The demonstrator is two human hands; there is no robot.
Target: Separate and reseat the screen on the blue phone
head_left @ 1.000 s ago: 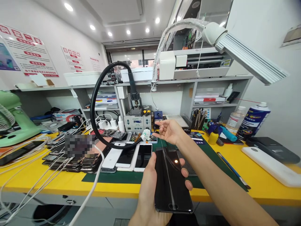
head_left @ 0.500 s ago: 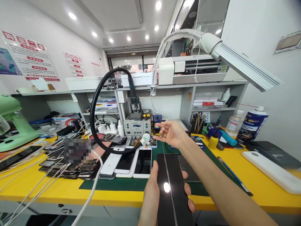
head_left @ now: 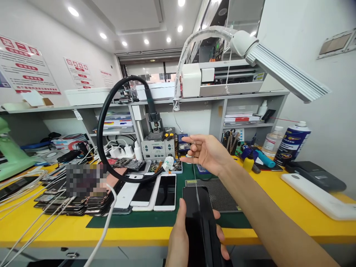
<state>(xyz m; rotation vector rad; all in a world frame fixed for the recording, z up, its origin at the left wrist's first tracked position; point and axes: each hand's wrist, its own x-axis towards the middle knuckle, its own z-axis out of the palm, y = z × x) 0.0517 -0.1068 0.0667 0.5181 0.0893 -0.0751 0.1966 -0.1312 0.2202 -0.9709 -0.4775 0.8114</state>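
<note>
My left hand (head_left: pixel 178 239) grips a dark glossy phone (head_left: pixel 191 222) near the front edge of the table, thumb along its left side and fingertips round its right. A thin clear strand (head_left: pixel 195 176) rises from the phone's face to my right hand (head_left: pixel 207 152), which is raised above and beyond the phone's top end. The fingers of that hand are curled and look pinched on the strand; its lower end runs down along the phone. Beyond the phone, a dark perforated mat (head_left: pixel 226 196) lies on a green work mat (head_left: pixel 130 220).
White-framed phones (head_left: pixel 165 193) lie left of my hands, beside stacked phone parts (head_left: pixel 97 202). A black hose (head_left: pixel 101 129) arcs in front of a grey hot-air station (head_left: pixel 158 149). White cables (head_left: pixel 107 226) cross the left side. A spray can (head_left: pixel 293 142) and a white slab (head_left: pixel 317 196) are at right.
The phone has tilted, and the bright lamp reflection on its face is gone. My right hand's fingers are more curled. The view has shifted, moving the background slightly left.
</note>
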